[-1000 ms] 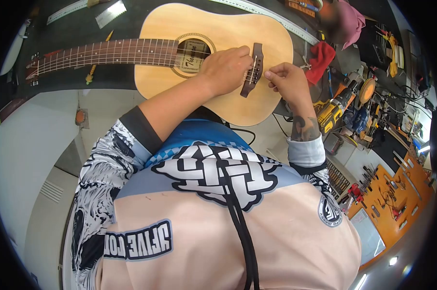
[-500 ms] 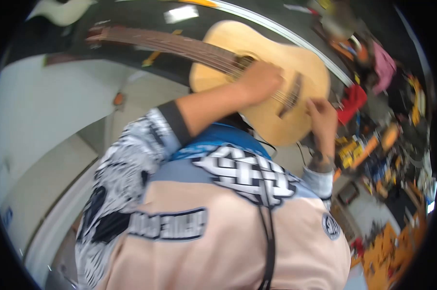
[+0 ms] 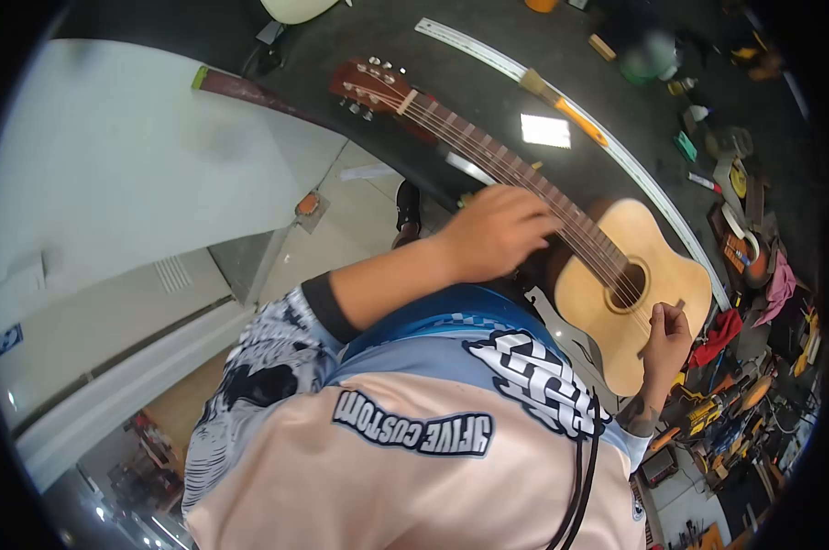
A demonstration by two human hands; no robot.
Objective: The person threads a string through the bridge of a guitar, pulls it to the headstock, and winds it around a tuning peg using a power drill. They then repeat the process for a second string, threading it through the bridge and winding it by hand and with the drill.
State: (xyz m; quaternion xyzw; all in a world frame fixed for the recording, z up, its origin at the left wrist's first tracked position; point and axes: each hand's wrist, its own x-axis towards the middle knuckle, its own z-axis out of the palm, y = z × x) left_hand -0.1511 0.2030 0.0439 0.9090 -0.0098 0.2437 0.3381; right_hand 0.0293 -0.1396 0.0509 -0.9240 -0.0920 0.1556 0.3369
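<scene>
A pale-topped acoustic guitar (image 3: 584, 298) lies at an angle in front of me, its headstock pointing to the upper left. My left hand (image 3: 501, 234) is beside the neck, fingertips at the edge of the strings. Its fingers are curled together, and whatever they hold is hidden. Close to the bridge, my right hand (image 3: 666, 339) has its thumb and fingers pinched together over the guitar top. I cannot make out anything in that pinch. Most of the bridge is covered by my right hand. Strings run along the neck from the headstock past the sound hole.
On the dark table, a brush with an orange handle (image 3: 581, 122) lies across a long metal ruler (image 3: 657, 179). A red cloth (image 3: 719, 337), a pink cloth (image 3: 779, 291) and many tools crowd the right side. A large white surface (image 3: 139, 174) spans the left.
My left hand has moved from over the sound hole to beside the neck. My right hand stays pinched near the bridge. The view has turned, so the guitar appears lower and further right.
</scene>
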